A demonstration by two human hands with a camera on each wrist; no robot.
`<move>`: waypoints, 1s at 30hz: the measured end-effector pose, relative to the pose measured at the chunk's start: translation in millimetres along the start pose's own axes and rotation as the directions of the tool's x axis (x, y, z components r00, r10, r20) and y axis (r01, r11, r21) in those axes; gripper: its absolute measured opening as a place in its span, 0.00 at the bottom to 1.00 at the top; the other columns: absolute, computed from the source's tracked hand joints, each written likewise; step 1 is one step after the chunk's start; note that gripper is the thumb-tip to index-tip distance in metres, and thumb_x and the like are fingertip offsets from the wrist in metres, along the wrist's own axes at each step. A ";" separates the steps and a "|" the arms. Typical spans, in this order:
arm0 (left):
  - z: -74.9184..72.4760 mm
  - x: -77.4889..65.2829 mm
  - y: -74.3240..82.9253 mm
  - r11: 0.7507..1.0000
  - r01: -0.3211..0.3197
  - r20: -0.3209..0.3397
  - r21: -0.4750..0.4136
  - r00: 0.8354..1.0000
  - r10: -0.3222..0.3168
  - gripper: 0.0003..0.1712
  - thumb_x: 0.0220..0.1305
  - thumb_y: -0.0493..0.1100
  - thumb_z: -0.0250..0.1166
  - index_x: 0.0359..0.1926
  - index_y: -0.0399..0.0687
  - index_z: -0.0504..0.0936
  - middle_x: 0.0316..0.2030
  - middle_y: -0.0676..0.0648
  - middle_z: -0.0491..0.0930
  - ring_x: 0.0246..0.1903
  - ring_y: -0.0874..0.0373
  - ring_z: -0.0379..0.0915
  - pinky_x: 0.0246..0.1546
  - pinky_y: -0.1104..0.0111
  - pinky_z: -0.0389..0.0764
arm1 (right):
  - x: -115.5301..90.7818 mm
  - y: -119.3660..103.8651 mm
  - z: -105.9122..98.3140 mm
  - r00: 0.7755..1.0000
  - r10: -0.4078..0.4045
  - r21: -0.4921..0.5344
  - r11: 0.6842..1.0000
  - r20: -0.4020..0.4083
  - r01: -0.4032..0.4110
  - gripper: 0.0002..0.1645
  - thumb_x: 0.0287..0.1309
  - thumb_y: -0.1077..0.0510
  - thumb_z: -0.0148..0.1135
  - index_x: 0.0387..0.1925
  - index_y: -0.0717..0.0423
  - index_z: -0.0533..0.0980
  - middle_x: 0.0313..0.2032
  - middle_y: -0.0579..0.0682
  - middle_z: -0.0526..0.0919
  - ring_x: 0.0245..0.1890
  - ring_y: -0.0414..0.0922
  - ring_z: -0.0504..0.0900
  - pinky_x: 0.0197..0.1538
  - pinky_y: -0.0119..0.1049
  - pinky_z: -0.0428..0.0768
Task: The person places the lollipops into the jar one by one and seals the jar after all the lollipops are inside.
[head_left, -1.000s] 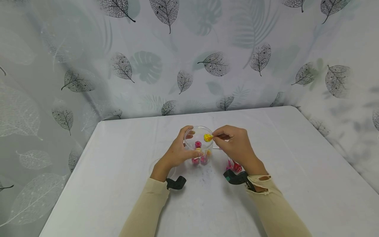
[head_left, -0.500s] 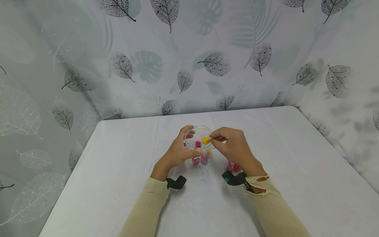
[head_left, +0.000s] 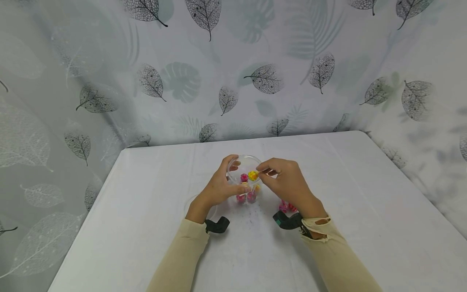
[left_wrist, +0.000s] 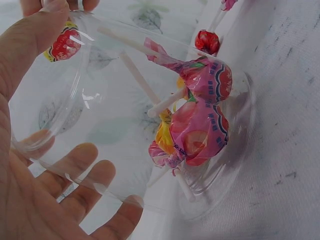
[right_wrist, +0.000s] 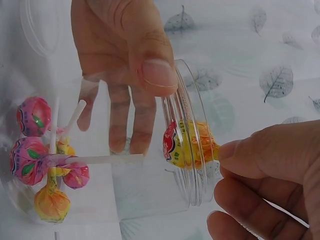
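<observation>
My left hand grips a clear plastic jar around its side, the thumb near the rim. Inside, at the bottom, lie several wrapped lollipops, among them a pink lollipop and an orange-yellow lollipop, their white sticks crossing. At the jar's mouth my right hand pinches a yellow lollipop between thumb and index finger. Its wrapped head is within the rim in the right wrist view, and its stick is hidden by the fingers.
Pink and red lollipops lie on the white table by my right wrist. A clear round lid lies beside and partly behind my left wrist. A leaf-patterned curtain stands behind the table.
My right hand has moved slightly left and down, bringing the yellow lollipop from the jar's right rim into its mouth. The left hand and jar have stayed still.
</observation>
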State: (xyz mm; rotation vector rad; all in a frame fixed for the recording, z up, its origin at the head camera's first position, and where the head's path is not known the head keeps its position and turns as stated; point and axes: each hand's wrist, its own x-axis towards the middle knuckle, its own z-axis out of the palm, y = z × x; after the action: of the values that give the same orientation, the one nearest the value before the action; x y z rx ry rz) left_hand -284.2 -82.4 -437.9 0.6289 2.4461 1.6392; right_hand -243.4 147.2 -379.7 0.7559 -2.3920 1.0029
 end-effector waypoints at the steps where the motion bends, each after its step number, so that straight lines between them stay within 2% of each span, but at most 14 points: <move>1: -0.1 -0.1 0.3 1.000 0.002 0.000 0.000 1.000 -0.002 0.57 0.55 0.52 0.80 0.78 0.67 0.55 0.71 0.50 0.68 0.71 0.51 0.63 0.70 0.40 0.66 | 0.0 -0.2 0.0 1.000 0.001 0.002 1.000 0.001 -0.001 0.08 0.56 0.69 0.75 0.38 0.60 0.87 0.37 0.50 0.91 0.35 0.45 0.89 0.42 0.43 0.89; 13: 0.7 0.4 0.1 1.000 0.005 -0.003 0.002 1.000 -0.005 0.56 0.55 0.52 0.80 0.78 0.66 0.55 0.73 0.47 0.67 0.72 0.50 0.62 0.71 0.39 0.65 | 0.1 0.4 1.3 1.000 0.003 -0.017 1.000 0.018 -0.003 0.08 0.56 0.69 0.76 0.38 0.60 0.88 0.37 0.50 0.91 0.35 0.46 0.90 0.43 0.44 0.89; 22: 0.9 -0.6 1.1 1.000 0.002 -0.002 0.012 1.000 -0.002 0.57 0.55 0.52 0.80 0.78 0.66 0.54 0.71 0.51 0.68 0.72 0.51 0.63 0.70 0.40 0.66 | -1.4 1.5 2.3 1.000 -0.007 -0.003 1.000 0.010 0.007 0.09 0.55 0.70 0.76 0.38 0.59 0.87 0.37 0.50 0.91 0.35 0.46 0.90 0.42 0.45 0.89; 30: -0.6 -0.4 0.9 1.000 -0.008 0.004 0.009 1.000 0.007 0.56 0.55 0.51 0.80 0.77 0.67 0.54 0.73 0.44 0.67 0.72 0.50 0.63 0.70 0.40 0.66 | -1.0 2.6 -5.6 1.000 0.000 0.013 1.000 0.015 0.000 0.19 0.58 0.69 0.74 0.52 0.61 0.84 0.47 0.54 0.90 0.40 0.50 0.89 0.42 0.47 0.89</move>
State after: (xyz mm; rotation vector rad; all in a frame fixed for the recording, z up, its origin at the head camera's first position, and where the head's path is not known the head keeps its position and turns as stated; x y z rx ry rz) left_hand -283.8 -82.8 -436.9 0.6429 2.4530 1.6284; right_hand -243.3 153.2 -378.0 0.7705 -2.4010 1.0172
